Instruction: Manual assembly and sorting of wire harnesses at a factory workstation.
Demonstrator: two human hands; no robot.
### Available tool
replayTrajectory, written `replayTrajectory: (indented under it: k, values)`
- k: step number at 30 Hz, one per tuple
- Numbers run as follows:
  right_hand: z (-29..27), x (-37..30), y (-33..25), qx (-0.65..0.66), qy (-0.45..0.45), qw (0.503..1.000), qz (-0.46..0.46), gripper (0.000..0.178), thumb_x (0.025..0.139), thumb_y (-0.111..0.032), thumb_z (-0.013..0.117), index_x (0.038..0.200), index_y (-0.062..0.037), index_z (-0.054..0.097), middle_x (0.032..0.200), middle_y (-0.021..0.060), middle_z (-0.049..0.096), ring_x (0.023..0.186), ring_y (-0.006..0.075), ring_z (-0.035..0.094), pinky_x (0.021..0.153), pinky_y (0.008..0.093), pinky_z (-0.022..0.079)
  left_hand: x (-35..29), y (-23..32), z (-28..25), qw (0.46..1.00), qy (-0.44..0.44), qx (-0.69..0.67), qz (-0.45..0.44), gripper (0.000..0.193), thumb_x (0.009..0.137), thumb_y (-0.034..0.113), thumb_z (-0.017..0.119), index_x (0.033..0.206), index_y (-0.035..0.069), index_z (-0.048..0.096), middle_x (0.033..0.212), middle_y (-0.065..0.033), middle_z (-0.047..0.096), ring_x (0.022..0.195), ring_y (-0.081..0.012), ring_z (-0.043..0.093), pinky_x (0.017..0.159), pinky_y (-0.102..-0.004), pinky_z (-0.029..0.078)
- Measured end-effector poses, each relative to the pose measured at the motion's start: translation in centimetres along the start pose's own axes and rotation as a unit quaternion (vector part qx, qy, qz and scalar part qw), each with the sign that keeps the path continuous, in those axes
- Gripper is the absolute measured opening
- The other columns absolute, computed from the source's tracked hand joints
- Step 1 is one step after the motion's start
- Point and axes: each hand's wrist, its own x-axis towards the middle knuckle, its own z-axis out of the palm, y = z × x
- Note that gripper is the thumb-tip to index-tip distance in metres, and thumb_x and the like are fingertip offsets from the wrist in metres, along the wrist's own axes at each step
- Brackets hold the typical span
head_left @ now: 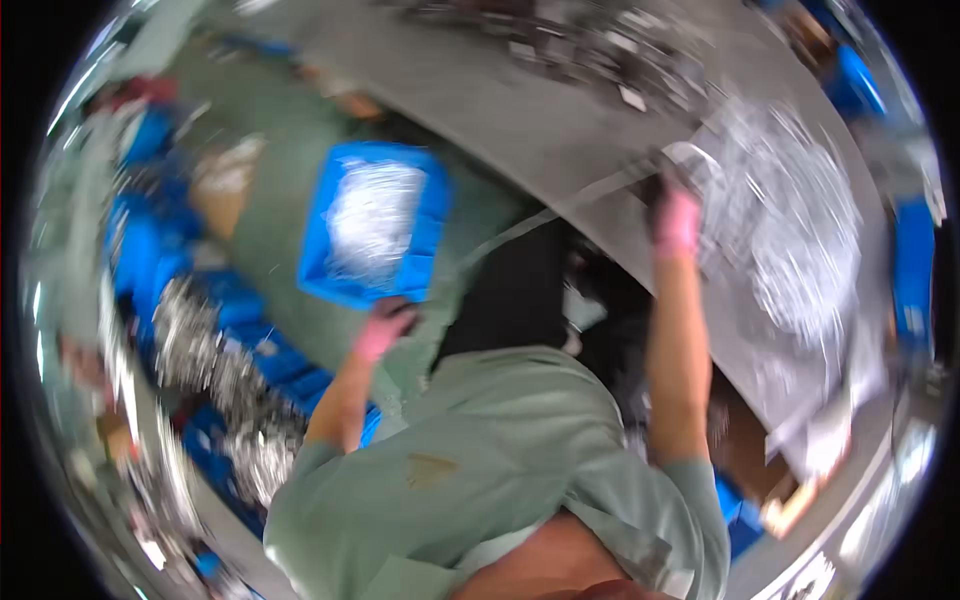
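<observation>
Both hands wear gloves with pink cuffs and dark fingers, and motion blurs them. My right hand (674,205) is over the grey table, closed at one end of a long translucent strip (590,193). A white curved band shows right beside those fingers. Down and left runs the strip, across the table edge and over the floor, fading out toward my left hand (388,325). That hand looks closed, with the strip's line leading to its fingers. Just beyond it, a blue bin (314,245) on the floor holds shiny clear plastic pieces (375,220).
A heap of clear plastic pieces (790,230) covers the right of the grey table (440,75). Small metallic-looking parts (610,50) lie at its far side. Along the left stand several blue bins (140,240) with shiny parts. A cardboard box (740,430) sits at lower right.
</observation>
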Motion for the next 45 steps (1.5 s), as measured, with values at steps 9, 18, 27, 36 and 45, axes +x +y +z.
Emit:
replayTrajectory:
  k: [9, 18, 27, 36, 45]
  values:
    - [-6.2, 2.2, 4.7, 0.675, -0.024, 0.724, 0.142, 0.028, 0.095, -0.030, 0.054, 0.101, -0.0040, 0.065, 0.069, -0.0046, 0.045, 0.062, 0.0063, 0.038, 0.053, 0.0208, 0.027, 2.6, 6.2, 4.6, 0.993, -0.071, 0.091, 0.038, 0.034, 0.087, 0.036, 0.060, 0.086, 0.002, 0.062, 0.072, -0.0096, 0.060, 0.064, -0.0172, 0.058, 0.057, -0.0341, 0.046]
    - [-5.2, -6.8, -9.3, 0.366, -0.148, 0.918, -0.040, 0.024, 0.077, -0.013, 0.062, 0.094, 0.0039, 0.068, 0.081, 0.0129, 0.066, 0.068, 0.0186, 0.060, 0.064, 0.0305, 0.048, 11.1, 12.5, 14.7, 0.911, 0.100, 0.145, 0.372, 0.035, 0.094, 0.034, 0.046, 0.104, 0.003, 0.060, 0.098, -0.0183, 0.062, 0.096, -0.0325, 0.058, 0.082, -0.0421, 0.046]
    - [-7.8, -0.4, 1.4, 0.457, -0.068, 0.863, 0.204, 0.032, 0.088, -0.026, 0.064, 0.101, 0.0029, 0.065, 0.071, 0.0032, 0.062, 0.053, 0.0087, 0.054, 0.049, 0.0234, 0.042, 22.1, 23.0, 20.9, 0.914, 0.022, 0.223, 0.339, 0.063, 0.083, 0.044, 0.061, 0.129, 0.003, 0.045, 0.124, -0.0232, 0.053, 0.115, -0.0377, 0.052, 0.095, -0.0436, 0.043]
    - [-9.6, -11.9, 12.1, 0.389, 0.107, 0.833, 0.378, 0.022, 0.084, -0.017, 0.064, 0.096, 0.0007, 0.067, 0.073, 0.0059, 0.065, 0.051, 0.0102, 0.055, 0.048, 0.0256, 0.044, 35.5, 24.4, 23.5, 0.790, 0.071, 0.527, 0.305, 0.065, 0.078, 0.035, 0.065, 0.134, 0.013, 0.041, 0.134, -0.0166, 0.047, 0.121, -0.0353, 0.047, 0.101, -0.0423, 0.039]
    - [-11.3, -10.6, 17.7, -0.009, -0.014, 0.902, 0.432, 0.036, 0.079, -0.037, 0.060, 0.101, -0.0108, 0.069, 0.103, 0.0202, 0.065, 0.094, 0.0367, 0.063, 0.083, 0.0420, 0.049, 33.1, 24.3, 22.4, 0.811, 0.079, 0.477, 0.329, 0.036, 0.081, 0.036, 0.059, 0.102, 0.008, 0.054, 0.100, -0.0200, 0.063, 0.097, -0.0382, 0.059, 0.085, -0.0456, 0.048]
